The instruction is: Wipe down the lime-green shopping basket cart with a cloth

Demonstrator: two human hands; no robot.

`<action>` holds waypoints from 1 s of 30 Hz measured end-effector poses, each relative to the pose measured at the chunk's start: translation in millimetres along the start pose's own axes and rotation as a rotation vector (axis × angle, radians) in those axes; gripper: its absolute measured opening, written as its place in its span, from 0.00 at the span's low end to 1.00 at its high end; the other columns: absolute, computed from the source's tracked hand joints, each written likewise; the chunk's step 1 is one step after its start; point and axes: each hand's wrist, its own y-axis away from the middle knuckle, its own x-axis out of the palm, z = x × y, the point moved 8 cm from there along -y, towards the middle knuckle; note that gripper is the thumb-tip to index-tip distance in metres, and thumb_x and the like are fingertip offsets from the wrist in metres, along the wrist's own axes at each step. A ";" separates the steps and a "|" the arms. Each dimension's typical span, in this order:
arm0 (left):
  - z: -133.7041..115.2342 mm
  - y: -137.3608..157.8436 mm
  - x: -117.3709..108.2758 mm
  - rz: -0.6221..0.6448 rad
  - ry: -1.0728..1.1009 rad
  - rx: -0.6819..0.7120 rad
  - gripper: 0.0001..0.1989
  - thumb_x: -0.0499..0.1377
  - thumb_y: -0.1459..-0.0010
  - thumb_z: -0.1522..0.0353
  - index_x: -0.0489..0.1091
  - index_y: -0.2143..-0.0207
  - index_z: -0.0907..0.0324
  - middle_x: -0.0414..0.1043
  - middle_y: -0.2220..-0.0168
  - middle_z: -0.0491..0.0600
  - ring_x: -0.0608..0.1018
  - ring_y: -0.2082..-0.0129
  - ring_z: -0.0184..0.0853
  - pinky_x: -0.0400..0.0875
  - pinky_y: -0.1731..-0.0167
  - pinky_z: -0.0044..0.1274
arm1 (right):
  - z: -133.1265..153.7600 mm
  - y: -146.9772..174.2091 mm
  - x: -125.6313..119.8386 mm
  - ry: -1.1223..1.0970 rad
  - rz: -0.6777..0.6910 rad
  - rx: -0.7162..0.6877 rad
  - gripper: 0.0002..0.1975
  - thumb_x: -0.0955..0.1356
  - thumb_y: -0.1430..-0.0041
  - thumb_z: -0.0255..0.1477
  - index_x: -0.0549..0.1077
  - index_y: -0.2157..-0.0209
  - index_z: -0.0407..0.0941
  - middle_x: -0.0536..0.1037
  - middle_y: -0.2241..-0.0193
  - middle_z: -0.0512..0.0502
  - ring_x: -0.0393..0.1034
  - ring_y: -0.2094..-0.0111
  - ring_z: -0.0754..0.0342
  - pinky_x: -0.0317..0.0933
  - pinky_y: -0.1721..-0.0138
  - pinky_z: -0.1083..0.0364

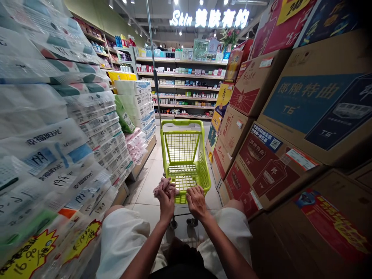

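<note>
Got the left hand (167,205) on my feed with a pink cloth (162,187) bunched up in its fingers, so that one's pinching for sure. The cloth is right at the near left corner of the green cart (205,174). The right hand (197,201) has its fingers bent over the cart's near edge, just beside the left; can't tell from here if it's really gripping or only resting.

Cart's dead ahead, between the white shorts (124,236) and the far shelves (183,73), standing on pale tiles (145,190). A thin pole (156,85) rises by its far left corner. It's a tight aisle: wrapped paper packs (99,133) piled high on the left, boxes (247,95) stacked on the right, and a lit sign (209,18) above the shelves.
</note>
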 end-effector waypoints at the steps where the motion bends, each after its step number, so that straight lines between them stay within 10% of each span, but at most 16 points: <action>1: 2.2 0.1 3.2 0.031 0.018 -0.011 0.23 0.58 0.35 0.58 0.60 0.41 0.55 0.64 0.40 0.63 0.66 0.37 0.51 0.62 0.38 0.48 | -2.5 1.8 1.7 -0.023 -0.017 0.013 0.16 0.55 0.26 0.33 0.71 0.62 0.49 0.74 0.64 0.46 0.65 0.55 0.47 0.49 0.40 0.44; 9: -2.7 -131.3 42.2 0.145 0.126 -0.105 0.14 0.63 0.43 0.67 0.64 0.55 0.55 0.71 0.56 0.53 0.75 0.51 0.42 0.71 0.45 0.42 | -19.8 5.9 0.7 -0.063 0.019 -0.033 0.14 0.55 0.26 0.32 0.67 0.64 0.50 0.73 0.64 0.47 0.64 0.52 0.47 0.50 0.43 0.46; 17: 8.2 5.2 17.4 0.116 0.095 0.005 0.14 0.59 0.35 0.58 0.64 0.51 0.53 0.70 0.52 0.56 0.76 0.48 0.45 0.71 0.44 0.44 | -22.7 14.8 -12.4 -0.122 0.020 -0.020 0.17 0.55 0.25 0.33 0.73 0.61 0.50 0.75 0.61 0.47 0.63 0.48 0.47 0.47 0.40 0.44; 24: -13.0 -113.0 53.4 0.092 0.163 -0.212 0.15 0.63 0.40 0.67 0.61 0.55 0.55 0.68 0.53 0.53 0.75 0.49 0.41 0.70 0.43 0.44 | -39.3 14.3 -36.6 -0.099 -0.011 -0.023 0.21 0.54 0.24 0.34 0.71 0.67 0.48 0.74 0.66 0.48 0.64 0.51 0.48 0.48 0.43 0.46; 30: -21.4 -25.0 55.3 0.068 0.158 -0.116 0.15 0.60 0.37 0.63 0.59 0.52 0.54 0.67 0.50 0.55 0.73 0.46 0.42 0.68 0.42 0.43 | -24.3 17.3 -31.9 0.007 -0.070 -0.040 0.13 0.58 0.25 0.31 0.71 0.60 0.47 0.76 0.62 0.47 0.66 0.53 0.49 0.45 0.40 0.46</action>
